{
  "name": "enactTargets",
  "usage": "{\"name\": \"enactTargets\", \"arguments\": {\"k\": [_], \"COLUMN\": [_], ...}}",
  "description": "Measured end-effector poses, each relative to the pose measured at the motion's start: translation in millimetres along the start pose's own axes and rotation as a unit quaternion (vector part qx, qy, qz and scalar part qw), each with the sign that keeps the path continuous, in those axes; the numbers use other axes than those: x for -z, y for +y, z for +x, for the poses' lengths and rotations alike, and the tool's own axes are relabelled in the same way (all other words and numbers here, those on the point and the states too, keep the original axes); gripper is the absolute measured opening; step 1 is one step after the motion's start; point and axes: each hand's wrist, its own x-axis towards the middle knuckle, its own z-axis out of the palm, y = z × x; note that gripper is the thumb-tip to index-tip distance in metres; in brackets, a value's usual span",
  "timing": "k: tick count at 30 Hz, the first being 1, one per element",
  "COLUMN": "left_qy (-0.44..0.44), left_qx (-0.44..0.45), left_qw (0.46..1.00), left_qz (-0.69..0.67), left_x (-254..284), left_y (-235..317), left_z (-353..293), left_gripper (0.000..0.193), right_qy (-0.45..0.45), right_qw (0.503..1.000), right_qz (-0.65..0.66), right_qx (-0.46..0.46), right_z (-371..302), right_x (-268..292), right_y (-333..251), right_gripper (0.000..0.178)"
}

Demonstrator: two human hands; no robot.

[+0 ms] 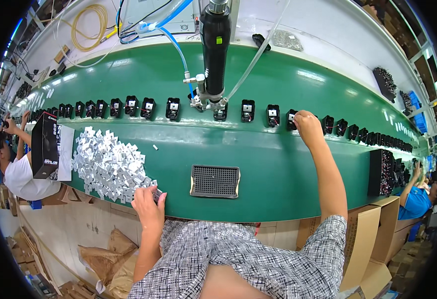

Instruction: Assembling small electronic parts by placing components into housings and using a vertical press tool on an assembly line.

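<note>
My left hand (148,204) is at the table's front edge, beside a heap of small white-and-silver square pieces (109,162). Its thumb and fingers close around a small grey piece (157,194). Stretched forward to the right, my right hand (307,123) has its fingertips pinched at a small black open housing (291,120) in the row; what they grip is hidden. Similar black housings, such as one with a white piece inside (248,110), stand in a long line across the green table. A black screwdriver-like tool (214,55) hangs over the line's middle.
A black perforated tray (215,181) lies before me. A black box (45,145) stands left of the heap, another box of parts (380,172) at the right. Co-workers sit at left (26,174) and right (415,197). Blue air hoses (176,45) run to the tool.
</note>
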Motion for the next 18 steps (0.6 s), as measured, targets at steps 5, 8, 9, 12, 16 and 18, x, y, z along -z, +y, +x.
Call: {"name": "enactTargets", "arguments": {"k": [5, 8, 9, 12, 16, 18], "left_qy": [0.012, -0.031, -0.012, 0.015, 0.009, 0.008], "left_qx": [-0.017, 0.003, -0.003, 0.013, 0.027, 0.025], "left_qw": [1.000, 0.999, 0.999, 0.999, 0.998, 0.997], "left_qz": [0.000, -0.033, -0.035, -0.027, -0.052, -0.078], "left_x": [10, 11, 15, 12, 8, 6], "left_y": [-5, -11, -11, -13, -20, -24], "left_z": [-1, 2, 0, -3, -20, -23], "left_gripper": [0.040, 0.041, 0.040, 0.039, 0.038, 0.038], "right_qy": [-0.061, -0.075, -0.019, 0.135, 0.019, -0.044], "right_qw": [0.998, 0.992, 0.978, 0.982, 0.917, 0.897], "right_qz": [-0.018, -0.028, 0.091, 0.135, 0.381, 0.418], "right_qx": [-0.022, -0.102, -0.184, -0.008, 0.114, 0.133], "right_z": [12, 12, 10, 8, -15, -26], "right_x": [-7, 13, 23, 56, 72, 49], "right_y": [-5, -18, -36, -125, -296, -354], "right_gripper": [0.012, 0.012, 0.011, 0.009, 0.017, 0.016]}}
